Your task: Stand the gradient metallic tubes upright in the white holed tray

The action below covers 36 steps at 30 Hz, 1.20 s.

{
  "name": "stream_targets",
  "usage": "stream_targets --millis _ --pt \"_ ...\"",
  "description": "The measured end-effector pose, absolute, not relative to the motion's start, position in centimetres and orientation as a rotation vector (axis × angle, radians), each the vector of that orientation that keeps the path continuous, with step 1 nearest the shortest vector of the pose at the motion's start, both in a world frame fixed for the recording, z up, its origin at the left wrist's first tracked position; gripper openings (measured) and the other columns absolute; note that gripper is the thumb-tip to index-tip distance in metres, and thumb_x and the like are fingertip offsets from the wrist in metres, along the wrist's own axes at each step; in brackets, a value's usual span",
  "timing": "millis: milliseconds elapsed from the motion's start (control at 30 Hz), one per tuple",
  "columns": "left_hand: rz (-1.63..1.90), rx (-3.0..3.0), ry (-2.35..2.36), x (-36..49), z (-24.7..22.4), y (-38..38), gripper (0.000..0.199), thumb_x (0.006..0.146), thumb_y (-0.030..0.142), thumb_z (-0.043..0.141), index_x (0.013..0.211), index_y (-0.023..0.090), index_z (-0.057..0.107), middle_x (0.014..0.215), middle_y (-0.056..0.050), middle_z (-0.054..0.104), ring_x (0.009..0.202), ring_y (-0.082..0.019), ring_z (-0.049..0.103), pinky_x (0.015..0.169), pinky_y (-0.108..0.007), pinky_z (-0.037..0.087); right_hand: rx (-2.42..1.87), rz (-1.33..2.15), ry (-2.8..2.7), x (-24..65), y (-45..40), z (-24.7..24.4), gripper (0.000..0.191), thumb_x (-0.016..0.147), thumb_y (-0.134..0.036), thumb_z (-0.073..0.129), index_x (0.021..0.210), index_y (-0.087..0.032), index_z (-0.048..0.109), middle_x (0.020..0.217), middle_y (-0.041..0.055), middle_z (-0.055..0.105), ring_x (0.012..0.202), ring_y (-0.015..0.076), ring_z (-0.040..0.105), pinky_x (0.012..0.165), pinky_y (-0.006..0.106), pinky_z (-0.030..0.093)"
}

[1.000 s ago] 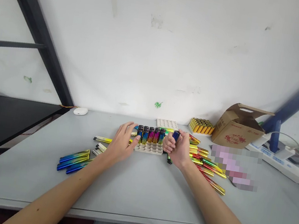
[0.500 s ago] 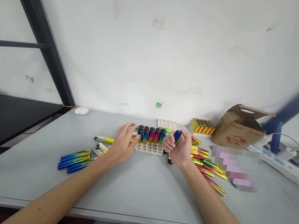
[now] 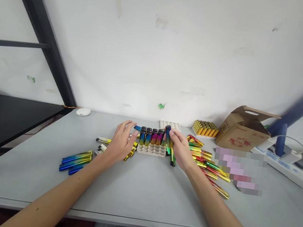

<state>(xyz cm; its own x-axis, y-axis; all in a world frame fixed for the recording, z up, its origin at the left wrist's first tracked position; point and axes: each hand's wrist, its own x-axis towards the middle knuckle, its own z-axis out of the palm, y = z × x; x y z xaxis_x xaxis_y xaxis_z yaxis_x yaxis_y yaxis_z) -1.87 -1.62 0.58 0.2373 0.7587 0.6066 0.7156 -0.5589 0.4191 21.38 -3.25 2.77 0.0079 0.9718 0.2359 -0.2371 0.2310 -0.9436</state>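
A white tray with round holes point(image 3: 151, 151) stands mid-table, its back rows filled with upright metallic lighters point(image 3: 154, 136) in blue, pink and gold with black tops. My right hand point(image 3: 179, 148) grips a blue and gold lighter point(image 3: 169, 134) with a black top, held tilted at the tray's right side. Left of the tray, my left hand point(image 3: 123, 141) is open, fingers apart, holding nothing. Gold and white lighters point(image 3: 102, 147) lie beside and partly behind it. Another lighter point(image 3: 172, 159), green-gold with a black end, lies below my right hand.
Blue-gold lighters point(image 3: 75, 161) lie at the left, red, gold and green ones point(image 3: 211, 170) at the right. Behind are another holed tray point(image 3: 170, 125), a tray of gold lighters point(image 3: 205, 129), a cardboard box point(image 3: 241, 134), a power strip point(image 3: 284, 167) and a white case point(image 3: 83, 112).
My right hand has moved left toward the tray and turned, bringing the lighter's black top into view. My left hand has shifted slightly left and down.
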Motion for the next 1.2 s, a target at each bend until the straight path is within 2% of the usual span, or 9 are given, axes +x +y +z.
stream_targets --millis 100,267,600,767,867,1033,1200 --pt "1.208 2.433 1.446 -1.7 0.5 -1.8 0.041 0.1 0.038 0.03 0.133 0.018 0.044 0.136 -0.014 0.044 0.13 -0.026 0.039 0.108 -0.047 0.036 -0.937 0.902 -1.297 21.5 -2.9 2.1 0.022 0.075 -0.036 0.073 0.089 -0.021 0.068 0.087 0.0025 0.068 0.086 0.0184 0.061 0.081 0.031 0.048" --pt "1.23 2.426 1.473 -2.0 0.5 -1.3 0.04 0.1 0.037 0.031 0.132 0.019 0.045 0.134 -0.014 0.045 0.129 -0.027 0.04 0.107 -0.048 0.036 -0.936 0.665 -1.538 21.5 -2.9 1.0 0.021 0.079 -0.029 0.068 0.099 -0.023 0.07 0.104 0.0052 0.069 0.09 0.0196 0.064 0.083 0.034 0.05" --pt "1.014 2.439 1.564 -3.5 -1.3 0.9 0.035 0.095 0.024 0.033 0.124 0.02 0.052 0.124 -0.011 0.057 0.118 -0.027 0.05 0.1 -0.049 0.042 -1.035 0.551 -1.79 20.9 -3.2 0.1 0.02 0.084 -0.028 0.06 0.101 -0.025 0.071 0.091 0.004 0.074 0.079 0.0207 0.066 0.071 0.035 0.05" --pt "0.95 2.508 1.454 -3.4 -1.6 1.3 0.037 0.096 0.027 0.033 0.128 0.02 0.05 0.132 -0.01 0.056 0.126 -0.026 0.048 0.106 -0.048 0.04 -1.069 0.448 -1.829 21.0 -3.2 -0.2 0.032 0.088 -0.027 0.056 0.12 -0.028 0.058 0.095 0.0038 0.072 0.084 0.0213 0.066 0.074 0.037 0.051" --pt "0.888 2.542 1.389 -3.4 -1.6 1.6 0.039 0.096 0.026 0.033 0.131 0.019 0.049 0.14 -0.011 0.051 0.131 -0.024 0.046 0.109 -0.047 0.038 -1.077 0.173 -1.93 21.0 -3.2 -0.3 0.026 0.091 -0.027 0.052 0.115 -0.027 0.061 0.102 0.0067 0.07 0.094 0.0241 0.063 0.084 0.042 0.049" --pt "0.853 2.605 1.34 -3.4 -1.6 2.0 0.041 0.096 0.024 0.032 0.133 0.018 0.048 0.141 -0.011 0.051 0.134 -0.022 0.045 0.112 -0.046 0.037 -1.074 -0.248 -2.001 21.0 -3.0 -0.2 0.029 0.09 -0.024 0.052 0.116 -0.025 0.065 0.129 0.0115 0.057 0.122 0.0296 0.048 0.103 0.049 0.04" --pt "0.809 2.597 1.291 -2.8 -1.5 2.4 0.043 0.097 0.026 0.031 0.136 0.015 0.046 0.145 -0.012 0.047 0.137 -0.022 0.041 0.114 -0.046 0.033 -1.139 -0.295 -2.074 20.9 -3.0 -0.2 0.043 0.088 -0.027 0.052 0.131 -0.023 0.054 0.14 0.0126 0.046 0.133 0.0308 0.037 0.109 0.05 0.036"
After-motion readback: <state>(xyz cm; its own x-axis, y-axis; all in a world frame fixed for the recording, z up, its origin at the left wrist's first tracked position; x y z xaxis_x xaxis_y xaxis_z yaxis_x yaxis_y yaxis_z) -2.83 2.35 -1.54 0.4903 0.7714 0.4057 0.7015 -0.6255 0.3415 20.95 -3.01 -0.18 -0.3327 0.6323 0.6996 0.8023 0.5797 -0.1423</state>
